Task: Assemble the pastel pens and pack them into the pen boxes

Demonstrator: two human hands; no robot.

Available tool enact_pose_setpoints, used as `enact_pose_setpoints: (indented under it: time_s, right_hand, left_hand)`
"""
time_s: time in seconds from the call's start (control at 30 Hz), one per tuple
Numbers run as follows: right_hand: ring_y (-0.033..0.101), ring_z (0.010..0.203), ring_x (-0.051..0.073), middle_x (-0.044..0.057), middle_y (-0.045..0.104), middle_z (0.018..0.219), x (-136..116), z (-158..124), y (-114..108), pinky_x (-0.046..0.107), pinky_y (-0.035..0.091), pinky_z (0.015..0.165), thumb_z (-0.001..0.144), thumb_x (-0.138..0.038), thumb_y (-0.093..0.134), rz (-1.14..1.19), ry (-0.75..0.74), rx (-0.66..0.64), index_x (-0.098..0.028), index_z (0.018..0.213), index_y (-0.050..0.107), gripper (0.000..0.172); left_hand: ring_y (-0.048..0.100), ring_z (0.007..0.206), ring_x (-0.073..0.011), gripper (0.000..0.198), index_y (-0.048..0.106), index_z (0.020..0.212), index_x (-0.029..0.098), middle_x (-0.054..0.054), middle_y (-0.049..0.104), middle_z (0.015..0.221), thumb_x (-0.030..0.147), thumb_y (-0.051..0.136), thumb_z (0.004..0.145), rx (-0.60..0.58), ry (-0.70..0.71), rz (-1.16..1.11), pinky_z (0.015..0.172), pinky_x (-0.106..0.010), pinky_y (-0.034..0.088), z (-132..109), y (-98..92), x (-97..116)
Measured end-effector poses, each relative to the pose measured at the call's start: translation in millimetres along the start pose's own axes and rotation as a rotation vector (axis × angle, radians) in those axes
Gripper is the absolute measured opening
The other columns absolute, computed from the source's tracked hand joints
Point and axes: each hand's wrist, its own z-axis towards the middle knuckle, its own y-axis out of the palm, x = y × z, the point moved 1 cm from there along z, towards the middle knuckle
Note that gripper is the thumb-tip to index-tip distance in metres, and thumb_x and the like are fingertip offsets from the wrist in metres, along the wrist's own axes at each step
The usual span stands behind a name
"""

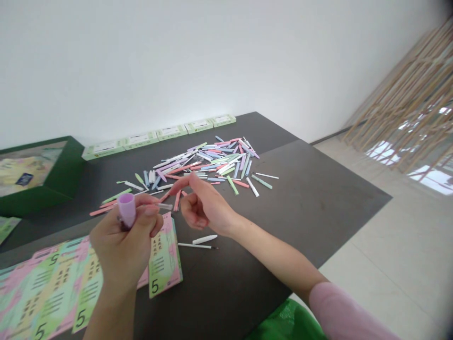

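My left hand [123,241] is closed around a light purple pen barrel [126,208], its hollow end tilted up towards me. A short clear tube [164,206] sticks out to the right from between the thumb and index finger of the same hand. My right hand [205,205] is just right of it; its index finger stretches left towards the clear tube while the other fingers curl in. Whether that fingertip touches the tube or the left fingers I cannot tell. Below lie a white pen cap [205,239] and a thin white refill with a dark tip [198,246].
A pile of pastel pen parts [212,163] spreads over the dark table [283,189]. Printed cards marked 5 [164,264] lie at front left. A green box [46,193] stands at left, and flat light green boxes [138,138] line the wall.
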Motion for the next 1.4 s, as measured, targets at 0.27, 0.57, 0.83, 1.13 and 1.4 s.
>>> enact_pose_setpoints:
  time_s: [0.27,0.57,0.83,1.13,1.4]
  right_hand:
    - [0.051,0.047,0.007,-0.006,0.054,0.058,-12.0,-10.3,-2.1,0.016,0.038,0.039,0.084,-0.049,0.062,-0.467,-0.013,-0.038,-0.019,0.101,0.058,0.034]
    - [0.051,0.046,0.007,-0.004,0.056,0.06,-12.6,-15.2,14.2,0.02,0.04,0.052,0.096,-0.038,0.042,-0.604,-0.134,0.041,-0.021,0.096,0.058,0.024]
    - [0.052,0.06,0.011,-0.002,0.056,0.07,-37.0,-20.1,14.9,0.022,0.039,0.062,0.1,-0.036,0.032,-0.892,-0.399,0.211,-0.023,0.095,0.056,0.027]
    - [0.055,0.071,0.014,0.003,0.067,0.084,-67.2,-25.5,29.4,0.023,0.035,0.063,0.094,-0.019,0.034,-1.372,-0.377,-0.049,-0.024,0.095,0.058,0.025]
    - [0.049,0.064,0.012,0.001,0.062,0.074,-63.6,-24.7,24.2,0.023,0.029,0.06,0.09,-0.013,0.03,-1.465,-0.413,0.001,-0.023,0.093,0.06,0.031]
  left_hand:
    - [0.04,0.036,-0.0053,0.009,0.068,0.069,0.018,0.009,0.045,0.041,0.021,0.076,0.067,-0.009,-0.056,-0.069,0.039,-0.02,0.034,-3.1,4.6,1.8]
    - [0.04,0.038,-0.0056,0.011,0.068,0.073,0.02,0.008,0.046,0.045,0.027,0.075,0.072,-0.049,-0.019,-0.029,0.039,-0.02,0.032,-6.7,3.9,-2.0]
    - [0.043,0.044,-0.0081,0.013,0.07,0.076,0.019,0.007,0.053,0.051,0.031,0.073,0.071,-0.044,0.057,0.344,0.044,-0.022,0.033,-3.1,-5.3,-9.9]
    - [0.03,0.043,-0.0065,0.017,0.076,0.079,0.02,0.008,0.047,0.047,0.033,0.065,0.076,-0.068,0.404,0.72,0.047,-0.02,0.027,2.7,-9.9,2.6]
    - [0.031,0.042,-0.0059,0.015,0.076,0.083,0.021,0.009,0.048,0.048,0.031,0.065,0.078,-0.051,0.395,0.751,0.046,-0.019,0.025,1.4,-12.7,7.1]
